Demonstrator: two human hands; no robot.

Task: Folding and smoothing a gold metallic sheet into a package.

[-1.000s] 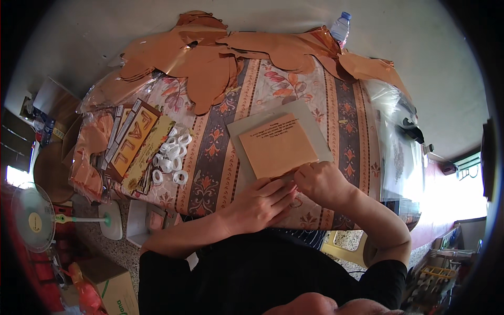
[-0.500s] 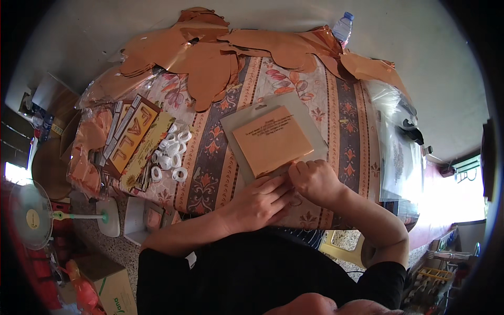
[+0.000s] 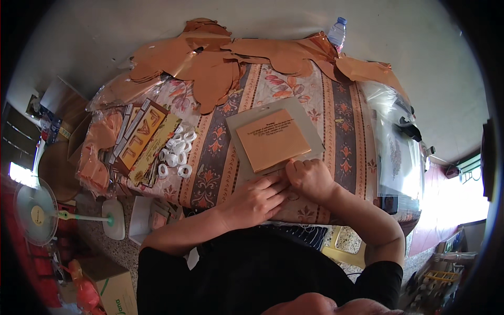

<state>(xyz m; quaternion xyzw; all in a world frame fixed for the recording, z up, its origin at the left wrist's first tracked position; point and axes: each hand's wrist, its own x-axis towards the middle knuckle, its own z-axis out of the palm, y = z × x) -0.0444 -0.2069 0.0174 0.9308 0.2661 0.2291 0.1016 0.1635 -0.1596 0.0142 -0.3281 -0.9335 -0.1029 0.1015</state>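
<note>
A clear plastic bag (image 3: 314, 134) with a hanging hole lies tilted on the table before me. Inside it is a stack of orange card (image 3: 273, 144), seen under a printed notice. Both hands meet at the bag's near edge. My right hand (image 3: 311, 179) is closed, its thumb and fingertips pinching the edge just below the orange card. My left hand (image 3: 254, 198) is beside it with fingers bent and close together on the same near edge; its fingertips are partly hidden by the right hand.
A patterned tablecloth (image 3: 218, 136) covers the table. On the left are white rings (image 3: 176, 149), printed fall cards (image 3: 144, 142) and bagged orange pieces (image 3: 94, 176). Brown leaf-shaped cutouts (image 3: 210, 73) and a water bottle (image 3: 337, 34) line the back. Clear plastic bags (image 3: 396, 163) are piled on the right.
The whole view has shifted slightly as my head moved. Both hands keep nearly the same grip on the bag's near edge; the right fingers have moved only slightly.
</note>
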